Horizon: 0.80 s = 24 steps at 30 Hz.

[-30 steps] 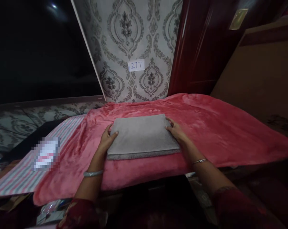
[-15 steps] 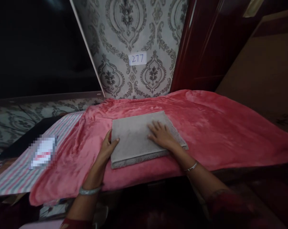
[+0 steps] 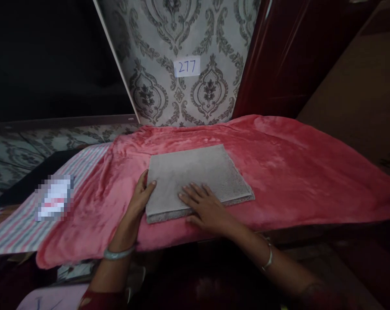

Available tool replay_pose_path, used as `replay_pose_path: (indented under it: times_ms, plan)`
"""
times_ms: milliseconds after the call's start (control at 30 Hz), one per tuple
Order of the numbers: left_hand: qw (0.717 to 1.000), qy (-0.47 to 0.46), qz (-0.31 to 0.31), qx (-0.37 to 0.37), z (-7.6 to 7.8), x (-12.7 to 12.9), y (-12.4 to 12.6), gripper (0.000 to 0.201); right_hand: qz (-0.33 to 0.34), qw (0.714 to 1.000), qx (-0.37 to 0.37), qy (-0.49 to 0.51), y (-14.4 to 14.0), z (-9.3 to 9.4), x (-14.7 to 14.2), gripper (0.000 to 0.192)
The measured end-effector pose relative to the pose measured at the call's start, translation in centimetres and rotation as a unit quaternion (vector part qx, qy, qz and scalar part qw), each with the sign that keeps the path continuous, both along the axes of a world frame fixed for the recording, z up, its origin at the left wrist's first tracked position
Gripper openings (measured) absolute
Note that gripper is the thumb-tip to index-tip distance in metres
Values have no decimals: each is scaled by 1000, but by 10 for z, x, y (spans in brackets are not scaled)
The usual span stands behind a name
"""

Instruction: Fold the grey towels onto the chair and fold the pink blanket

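Note:
A folded grey mat (image 3: 182, 176) with a smooth top and a fuzzy pile showing at its edges lies flat on a pink plush blanket (image 3: 285, 172). At its left edge is my left hand (image 3: 141, 193), the thumb over the rim and the other fingers along the side, partly hidden. My right hand (image 3: 206, 209) rests on the mat's near edge with its fingers stretched out and flat on the top, its thumb just off the near side. The mat's right end shows loose layers, slightly apart.
A striped cloth (image 3: 20, 228) with a blurred white packet (image 3: 54, 198) on it lies left. Behind stand a dark screen (image 3: 52, 60), a patterned wall with a paper marked 277 (image 3: 187, 66), and a dark red cabinet (image 3: 279, 60). The blanket's front edge hangs near me.
My right hand has slid from the middle right of the mat's top toward me and left, to its near edge. My left hand stays at the left edge. The view has tilted slightly down.

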State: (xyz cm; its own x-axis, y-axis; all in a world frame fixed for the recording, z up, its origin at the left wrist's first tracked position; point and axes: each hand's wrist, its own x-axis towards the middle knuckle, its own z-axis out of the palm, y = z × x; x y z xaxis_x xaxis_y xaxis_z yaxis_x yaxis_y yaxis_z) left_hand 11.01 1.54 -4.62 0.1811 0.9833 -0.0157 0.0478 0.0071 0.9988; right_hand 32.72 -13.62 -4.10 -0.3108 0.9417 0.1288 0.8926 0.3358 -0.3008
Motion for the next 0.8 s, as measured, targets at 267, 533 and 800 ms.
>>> replay_pose_path:
  times_ms: [267,533,800]
  plan:
    - [999,20,35,-32,9,3,-3,92,-66,998,9,2,-23,1,55,67]
    - [997,44,61,-25,14,0,-2,76,-127,988,92,-1,-44,-25,119,75]
    - [986,111,-94,80,15,-36,-15,85,-147,969,170,100,-43,-41,142,77]
